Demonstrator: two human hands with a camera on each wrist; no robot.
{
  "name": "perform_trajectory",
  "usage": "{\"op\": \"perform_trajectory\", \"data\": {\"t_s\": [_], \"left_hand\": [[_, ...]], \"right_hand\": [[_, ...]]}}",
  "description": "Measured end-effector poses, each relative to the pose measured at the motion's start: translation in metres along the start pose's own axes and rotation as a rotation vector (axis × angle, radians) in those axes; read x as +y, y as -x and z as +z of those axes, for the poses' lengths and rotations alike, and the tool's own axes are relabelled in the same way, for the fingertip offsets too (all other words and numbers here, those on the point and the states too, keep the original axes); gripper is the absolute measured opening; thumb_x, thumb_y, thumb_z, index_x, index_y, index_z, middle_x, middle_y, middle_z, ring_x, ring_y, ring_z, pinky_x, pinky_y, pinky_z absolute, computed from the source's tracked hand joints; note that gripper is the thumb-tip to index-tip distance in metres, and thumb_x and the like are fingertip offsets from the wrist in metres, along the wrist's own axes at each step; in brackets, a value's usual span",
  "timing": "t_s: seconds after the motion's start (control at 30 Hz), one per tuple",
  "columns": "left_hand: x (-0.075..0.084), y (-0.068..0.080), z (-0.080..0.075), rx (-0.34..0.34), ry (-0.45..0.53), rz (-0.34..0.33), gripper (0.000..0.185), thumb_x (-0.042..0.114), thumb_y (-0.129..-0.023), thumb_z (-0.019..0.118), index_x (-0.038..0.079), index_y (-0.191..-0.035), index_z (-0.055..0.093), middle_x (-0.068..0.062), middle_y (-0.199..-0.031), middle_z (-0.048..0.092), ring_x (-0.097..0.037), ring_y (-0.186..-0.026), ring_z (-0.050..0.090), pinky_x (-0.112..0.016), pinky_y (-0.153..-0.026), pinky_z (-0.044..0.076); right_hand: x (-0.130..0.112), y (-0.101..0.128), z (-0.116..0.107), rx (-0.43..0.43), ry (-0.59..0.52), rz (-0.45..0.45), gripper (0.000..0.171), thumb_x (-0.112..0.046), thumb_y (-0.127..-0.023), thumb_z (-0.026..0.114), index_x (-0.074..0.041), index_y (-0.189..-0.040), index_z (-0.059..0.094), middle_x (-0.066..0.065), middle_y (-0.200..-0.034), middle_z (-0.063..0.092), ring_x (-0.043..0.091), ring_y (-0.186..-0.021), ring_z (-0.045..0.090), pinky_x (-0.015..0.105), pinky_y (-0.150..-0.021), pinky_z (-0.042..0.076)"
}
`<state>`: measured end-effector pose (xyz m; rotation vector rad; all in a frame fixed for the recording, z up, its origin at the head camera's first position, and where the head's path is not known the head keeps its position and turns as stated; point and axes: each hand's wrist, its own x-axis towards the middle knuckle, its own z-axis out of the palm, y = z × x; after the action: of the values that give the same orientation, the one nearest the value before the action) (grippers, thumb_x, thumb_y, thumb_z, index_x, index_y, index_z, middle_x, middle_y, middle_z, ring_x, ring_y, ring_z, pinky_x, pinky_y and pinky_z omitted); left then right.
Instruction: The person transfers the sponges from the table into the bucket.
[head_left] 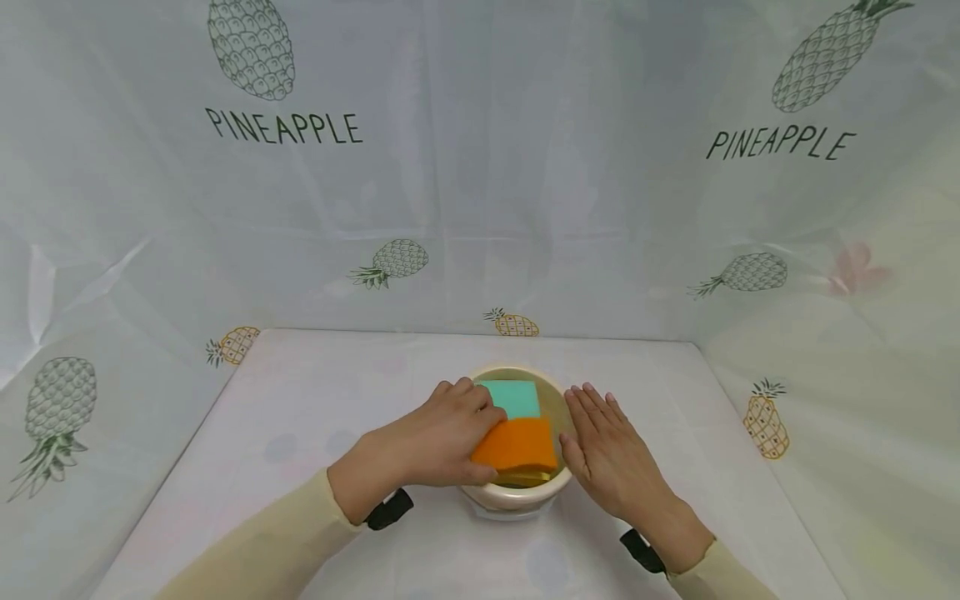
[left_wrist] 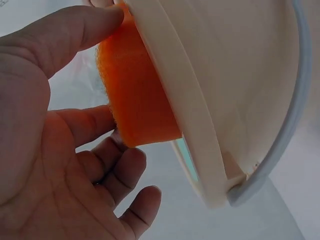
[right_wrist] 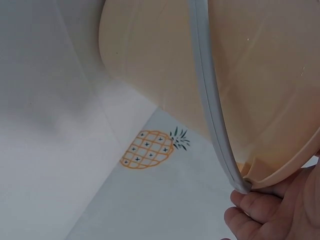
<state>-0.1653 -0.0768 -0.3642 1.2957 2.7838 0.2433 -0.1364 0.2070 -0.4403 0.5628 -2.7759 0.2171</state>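
A cream bucket point(head_left: 510, 498) with a grey handle point(left_wrist: 289, 120) stands on the table in front of me. Inside it lie a teal sponge point(head_left: 513, 398), an orange sponge point(head_left: 517, 444) and a yellow one point(head_left: 527, 477) underneath. My left hand point(head_left: 450, 433) pinches the orange sponge point(left_wrist: 136, 97) at its left edge, thumb on one face and fingers point(left_wrist: 125, 175) curled at the other. My right hand point(head_left: 603, 450) lies flat with straight fingers against the bucket's right side; in the right wrist view the fingertips point(right_wrist: 260, 212) sit under the rim point(right_wrist: 280, 175).
The white table point(head_left: 315, 417) is boxed in by pineapple-print sheets at the back point(head_left: 480, 167), left and right point(head_left: 862, 375). Bare tabletop lies to both sides of the bucket and behind it. A pineapple print point(right_wrist: 150, 149) shows on the cloth beside the bucket.
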Motion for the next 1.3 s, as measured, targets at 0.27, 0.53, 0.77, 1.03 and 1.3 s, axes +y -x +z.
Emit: {"op": "perform_trajectory", "data": {"t_s": [0.27, 0.53, 0.77, 1.03, 1.3], "left_hand": [[0.002, -0.005, 0.003, -0.057, -0.011, -0.012, 0.058, 0.053, -0.092, 0.075, 0.016, -0.137, 0.066, 0.003, -0.117, 0.061, -0.016, -0.107, 0.044, -0.035, -0.090, 0.036], [-0.002, -0.008, 0.007, -0.041, 0.043, -0.044, 0.060, 0.051, -0.088, 0.083, 0.021, -0.137, 0.065, 0.003, -0.127, 0.065, -0.018, -0.113, 0.049, -0.033, -0.086, 0.035], [-0.009, -0.009, 0.013, -0.019, 0.034, -0.033, 0.048, 0.058, -0.084, 0.083, 0.024, -0.117, 0.073, 0.007, -0.115, 0.068, -0.017, -0.109, 0.050, -0.035, -0.088, 0.036], [-0.009, -0.006, 0.017, -0.019, 0.038, -0.034, 0.030, 0.043, -0.099, 0.072, 0.025, -0.123, 0.077, 0.009, -0.118, 0.072, -0.016, -0.112, 0.052, -0.034, -0.089, 0.037], [-0.013, 0.003, 0.025, 0.101, 0.051, -0.105, 0.024, 0.040, -0.101, 0.069, 0.022, -0.115, 0.076, 0.006, -0.115, 0.067, -0.018, -0.110, 0.051, -0.036, -0.089, 0.037]], "right_hand": [[-0.001, 0.000, 0.000, -0.029, -0.015, 0.021, 0.063, -0.038, -0.109, 0.047, 0.002, -0.158, 0.043, 0.019, -0.163, 0.045, 0.036, -0.156, 0.037, 0.056, -0.127, 0.027], [-0.002, 0.000, 0.001, 0.011, -0.023, 0.000, 0.061, -0.034, -0.108, 0.050, 0.004, -0.156, 0.045, 0.020, -0.160, 0.049, 0.038, -0.153, 0.041, 0.058, -0.125, 0.030], [-0.002, -0.001, 0.001, -0.018, -0.027, 0.014, 0.062, -0.035, -0.109, 0.048, 0.002, -0.158, 0.043, 0.019, -0.162, 0.047, 0.037, -0.155, 0.039, 0.058, -0.126, 0.028], [-0.002, -0.001, 0.000, -0.039, -0.038, 0.032, 0.062, -0.035, -0.109, 0.047, 0.002, -0.159, 0.042, 0.019, -0.163, 0.045, 0.037, -0.155, 0.037, 0.058, -0.126, 0.027], [-0.001, -0.001, -0.001, -0.034, -0.029, 0.026, 0.062, -0.036, -0.109, 0.047, 0.002, -0.158, 0.042, 0.019, -0.163, 0.045, 0.037, -0.155, 0.037, 0.058, -0.126, 0.026]]}}
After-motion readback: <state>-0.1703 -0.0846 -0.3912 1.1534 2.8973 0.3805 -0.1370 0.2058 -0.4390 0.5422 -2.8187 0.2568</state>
